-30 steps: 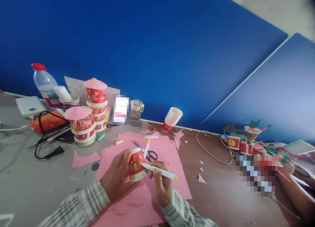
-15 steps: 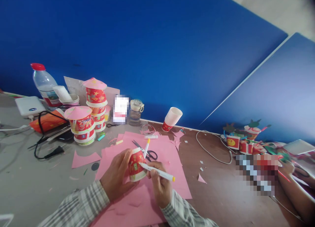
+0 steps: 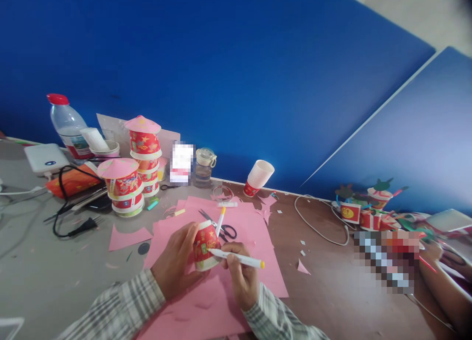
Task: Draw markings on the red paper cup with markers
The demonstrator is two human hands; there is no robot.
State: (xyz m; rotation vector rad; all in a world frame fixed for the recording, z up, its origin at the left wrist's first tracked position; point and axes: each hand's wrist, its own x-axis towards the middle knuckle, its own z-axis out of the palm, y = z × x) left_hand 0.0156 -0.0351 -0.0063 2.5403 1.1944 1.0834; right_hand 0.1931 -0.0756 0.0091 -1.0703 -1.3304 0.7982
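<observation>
My left hand (image 3: 176,264) is wrapped round a red patterned paper cup (image 3: 204,245), held upside down over sheets of pink paper (image 3: 217,300). My right hand (image 3: 241,276) pinches a white marker with a yellow end (image 3: 238,258); its tip touches the cup's side. A second yellow-capped marker (image 3: 220,221) and black-handled scissors (image 3: 217,224) lie on the pink paper just beyond the cup.
Stacked red cups with pink cone lids (image 3: 134,168) stand at the left, with a water bottle (image 3: 66,124), a power cable (image 3: 72,202) and a white box (image 3: 46,158). A stack of white cups (image 3: 260,175) lies tipped by the blue wall. More cup crafts (image 3: 363,207) sit at the right.
The marker in my right hand has swung flatter and its tip has shifted a little along the cup's side. My left hand has kept the cup in place.
</observation>
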